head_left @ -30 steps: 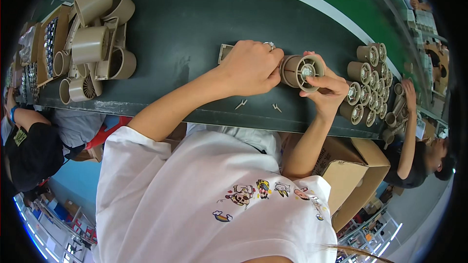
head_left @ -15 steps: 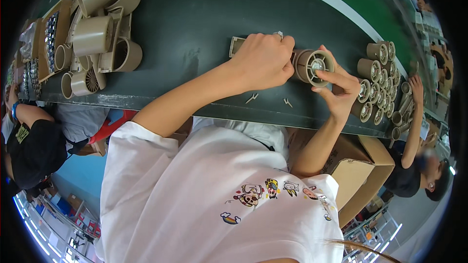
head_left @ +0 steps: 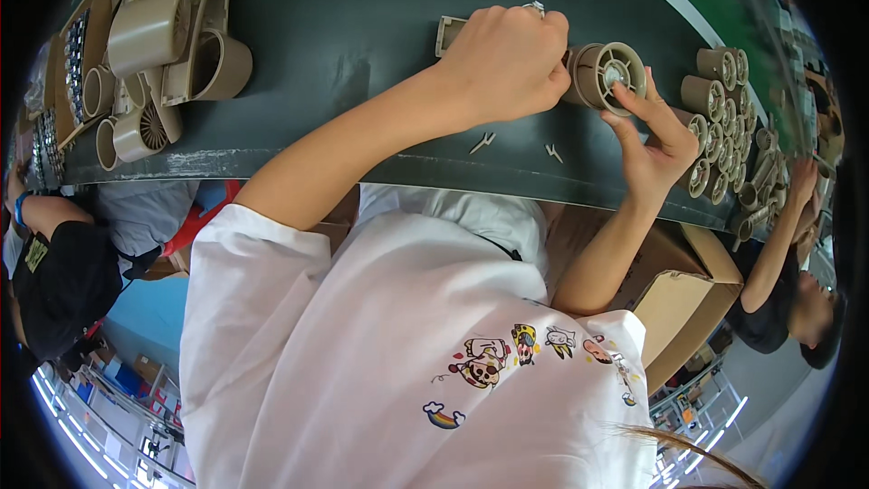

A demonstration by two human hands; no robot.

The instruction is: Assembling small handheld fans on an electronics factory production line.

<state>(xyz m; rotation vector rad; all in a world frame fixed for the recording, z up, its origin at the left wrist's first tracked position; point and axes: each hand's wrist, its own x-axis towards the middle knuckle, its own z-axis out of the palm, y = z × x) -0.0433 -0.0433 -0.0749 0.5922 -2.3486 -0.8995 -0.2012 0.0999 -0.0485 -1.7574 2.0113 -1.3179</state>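
Over the dark table, my right hand grips a tan plastic fan cylinder by its spoked round end, with a fingertip at the hub. My left hand is closed in a fist against the cylinder's left side. From behind that fist sticks out the squared end of a tan handle shell. My fingers hide where the handle meets the cylinder, and whatever the left fingertips pinch. Two small zigzag tan pieces, one left and one right, lie near the table's front edge.
Tan fan housings are heaped at the left, beside a cardboard tray of small dark parts. Several tan cylinders stand grouped at the right. An open cardboard box is below the table edge. Co-workers sit at both sides.
Both hands and the fan cylinder sit slightly higher and farther right in the picture; the table and its contents have shifted too. The grip looks the same.
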